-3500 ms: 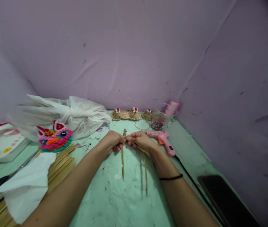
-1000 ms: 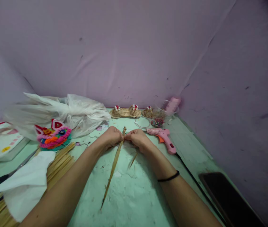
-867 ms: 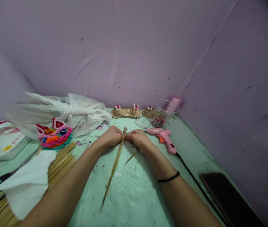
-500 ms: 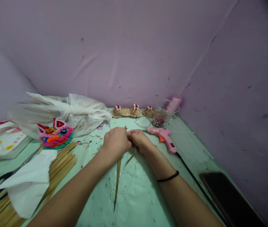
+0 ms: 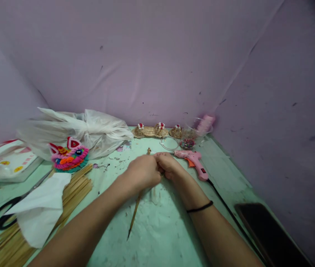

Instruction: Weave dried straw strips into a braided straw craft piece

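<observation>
My left hand and my right hand meet over the middle of the green table, knuckles upward and fingers curled. Between them they grip a dried straw strip, whose thin pointed tail hangs out below my left hand toward me. A small tan tip shows just beyond the left knuckles. My fingers hide the part being held. Close to the right fingers lies a pink glue gun, its nozzle pointing left.
Left are straw strips, white paper, black-handled scissors and a colourful lion-head craft. A plastic bag and woven straw pieces with beads line the back wall. A bead container and dark phone lie right.
Both hands have turned a little and shifted slightly right. The straw's tail now slants more to the left and shows less length. The camera view has moved slightly.
</observation>
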`<action>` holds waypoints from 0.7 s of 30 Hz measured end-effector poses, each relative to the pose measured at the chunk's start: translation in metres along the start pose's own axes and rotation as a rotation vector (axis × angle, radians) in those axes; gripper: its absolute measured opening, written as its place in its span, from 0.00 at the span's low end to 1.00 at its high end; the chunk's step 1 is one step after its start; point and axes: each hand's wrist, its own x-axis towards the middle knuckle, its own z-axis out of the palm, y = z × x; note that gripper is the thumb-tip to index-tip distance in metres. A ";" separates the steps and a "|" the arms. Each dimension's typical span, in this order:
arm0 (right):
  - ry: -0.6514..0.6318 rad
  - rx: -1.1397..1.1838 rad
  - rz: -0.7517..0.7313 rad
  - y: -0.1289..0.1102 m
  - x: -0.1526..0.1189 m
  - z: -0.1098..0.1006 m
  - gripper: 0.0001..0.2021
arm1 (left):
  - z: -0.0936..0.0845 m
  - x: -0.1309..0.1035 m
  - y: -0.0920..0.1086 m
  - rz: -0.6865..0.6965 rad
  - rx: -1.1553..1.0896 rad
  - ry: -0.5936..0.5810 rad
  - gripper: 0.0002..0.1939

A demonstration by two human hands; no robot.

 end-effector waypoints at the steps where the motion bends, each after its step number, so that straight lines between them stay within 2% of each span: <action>1: -0.013 -0.006 0.010 0.000 0.001 -0.002 0.12 | -0.006 0.004 -0.004 -0.015 -0.056 0.030 0.03; 3: -0.041 -0.017 0.022 -0.001 0.003 -0.005 0.11 | -0.014 0.015 -0.012 -0.183 -0.381 0.011 0.03; 4: -0.055 -0.021 0.021 -0.001 0.004 -0.006 0.11 | -0.015 0.021 -0.015 -0.222 -0.445 -0.030 0.04; 10: -0.105 -0.094 -0.036 0.002 0.008 -0.009 0.06 | 0.003 0.041 -0.029 -0.299 -0.713 -0.307 0.07; 12: -0.109 -0.151 -0.067 0.004 0.009 -0.009 0.06 | 0.008 0.043 -0.033 -0.313 -0.748 -0.310 0.06; 16: -0.116 -0.303 -0.188 0.004 0.011 -0.011 0.05 | 0.009 0.044 -0.038 -0.308 -0.749 -0.240 0.06; 21: -0.084 -0.560 -0.359 0.001 0.011 -0.015 0.05 | 0.008 0.043 -0.036 -0.279 -0.733 -0.209 0.07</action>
